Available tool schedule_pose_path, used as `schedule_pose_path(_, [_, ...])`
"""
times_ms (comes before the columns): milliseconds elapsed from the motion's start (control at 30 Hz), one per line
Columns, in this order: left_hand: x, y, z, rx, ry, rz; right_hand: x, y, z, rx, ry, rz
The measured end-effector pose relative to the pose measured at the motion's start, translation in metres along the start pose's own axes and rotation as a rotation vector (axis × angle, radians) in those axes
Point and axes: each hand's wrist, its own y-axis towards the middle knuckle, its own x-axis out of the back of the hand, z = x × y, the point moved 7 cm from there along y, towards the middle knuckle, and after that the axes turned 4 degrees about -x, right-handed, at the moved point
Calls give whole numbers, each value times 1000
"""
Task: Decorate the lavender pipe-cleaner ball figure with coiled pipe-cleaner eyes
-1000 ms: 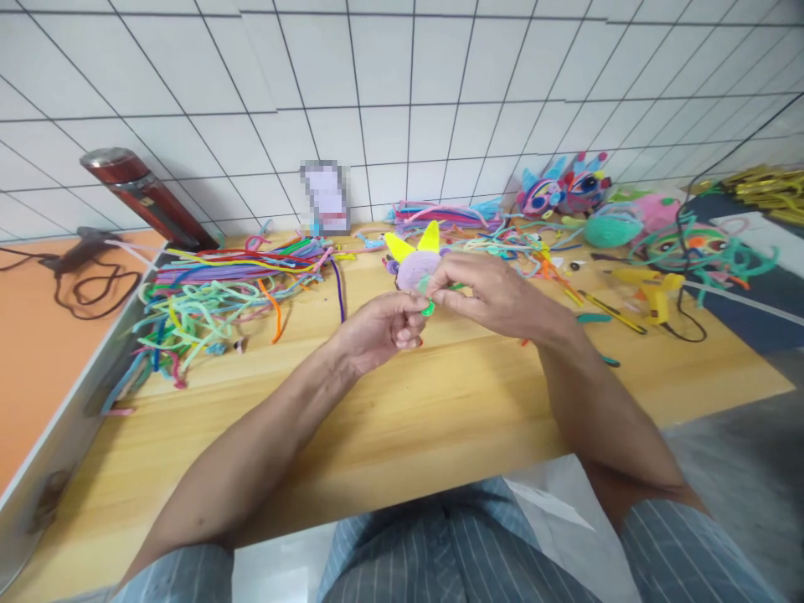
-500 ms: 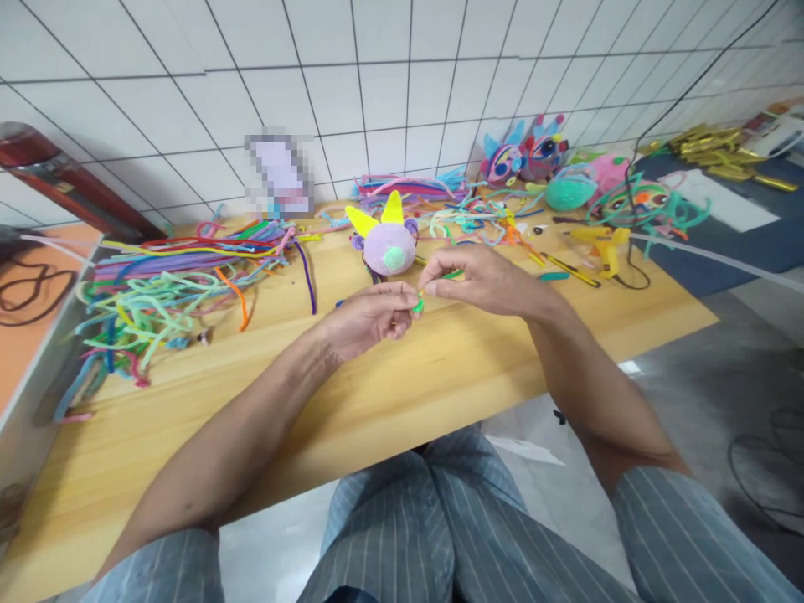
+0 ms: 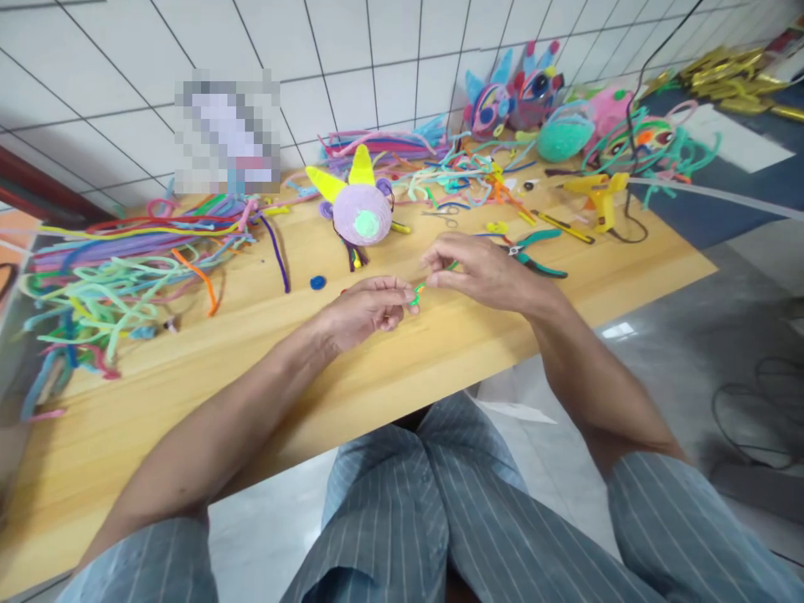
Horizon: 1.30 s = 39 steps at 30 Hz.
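Note:
A short green pipe cleaner [image 3: 414, 298], curled at one end, spans the small gap between my hands above the table. My left hand [image 3: 368, 311] pinches the curled end between thumb and fingertips. The other end runs into the closed fingers of my right hand [image 3: 474, 270], where a bit of green shows again by the thumb. Just behind them sits a lilac ball-shaped head [image 3: 358, 216] with yellow pointed ears and a mint-green round nose. Teal-handled pliers [image 3: 543, 251] lie beside my right hand, partly hidden by it. A blue disc [image 3: 317, 283] rests left of the head.
Loose pipe cleaners [image 3: 94, 293] are heaped at the left. A yellow glue gun [image 3: 600, 201], a yellow-and-black pen-like tool [image 3: 565, 226] and small scissors [image 3: 443, 216] lie at the back right. Decorated figures [image 3: 490, 109] stand along the tiled wall.
The camera view has shifted, so the table things sit further left and higher, and the pliers and blue disc show more. My hands have drawn slightly apart, with more green pipe cleaner visible between them.

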Motion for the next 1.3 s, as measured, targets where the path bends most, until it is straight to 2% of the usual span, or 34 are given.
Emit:
schedule_pose_path(200, [-3, -1, 4, 64, 29, 51, -7, -7, 6, 92, -30, 73])
schedule_pose_path(333, [-4, 1, 6, 42, 104, 82, -18, -3, 4, 96, -60, 62])
schedule_pose_path(433, [-1, 3, 4, -29, 107, 28, -15, -2, -2, 36, -67, -103])
schedule_pose_path(533, [5, 4, 1, -132, 81, -84, 2, -17, -13, -156, 2, -422])
schedule_pose_path(600, [7, 3, -1, -189, 86, -134, 3, -30, -22, -294, 132, -497])
schedule_pose_path(667, [6, 3, -1, -229, 114, -145, -9, -35, -28, -394, 308, -416])
schedule_pose_path(767, [2, 3, 1, -251, 198, -120, -33, -34, -29, -451, 529, -249])
schedule_pose_path(867, [0, 3, 4, -243, 280, -99, -46, -29, -28, -440, 604, -167])
schedule_pose_path(1000, [3, 3, 7, -248, 343, -103, -52, -30, -26, -420, 627, -109])
schedule_pose_path(1167, [5, 4, 11, -241, 401, -107, -51, -35, -26, -382, 500, -75])
schedule_pose_path(1300, [2, 4, 15, -193, 388, -94, -47, -32, -24, -240, 254, 1])
